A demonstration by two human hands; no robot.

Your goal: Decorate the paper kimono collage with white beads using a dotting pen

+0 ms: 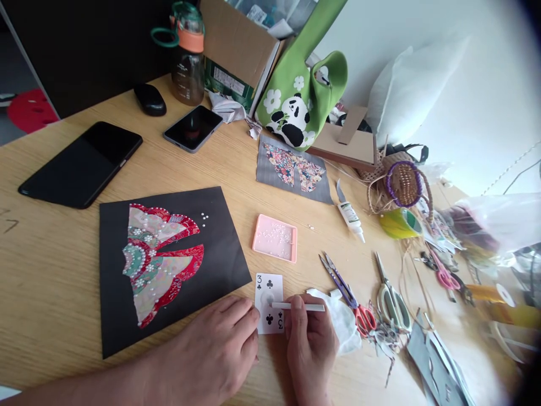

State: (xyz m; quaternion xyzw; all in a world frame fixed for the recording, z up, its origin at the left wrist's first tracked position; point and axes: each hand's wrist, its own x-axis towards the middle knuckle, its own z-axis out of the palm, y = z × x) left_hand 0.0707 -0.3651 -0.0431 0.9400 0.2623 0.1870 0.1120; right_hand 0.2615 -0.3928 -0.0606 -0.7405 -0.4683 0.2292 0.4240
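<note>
A three of clubs playing card [262, 286] lies on the table with a whitish dab [267, 298] on it. My right hand [310, 344] is closed around a thin white stick [304, 307], whose tip touches the card at the dab. My left hand [224, 344] rests on the table with its fingers curled together, their ends against the card's left edge. Left of the card, a black sheet [228, 254] carries a red, white and green fabric dress shape [158, 262] trimmed with small white beads. Beyond the card stands a pink tray [274, 237] holding tiny white beads.
A glue bottle [350, 219], purple snips [340, 282] and grey-handled scissors [393, 307] lie on the right. A tablet [82, 163], phone [193, 128], mouse [150, 100] and water bottle [188, 73] occupy the far left. A green panda bag [296, 107] stands behind a floral-patterned sheet [293, 169].
</note>
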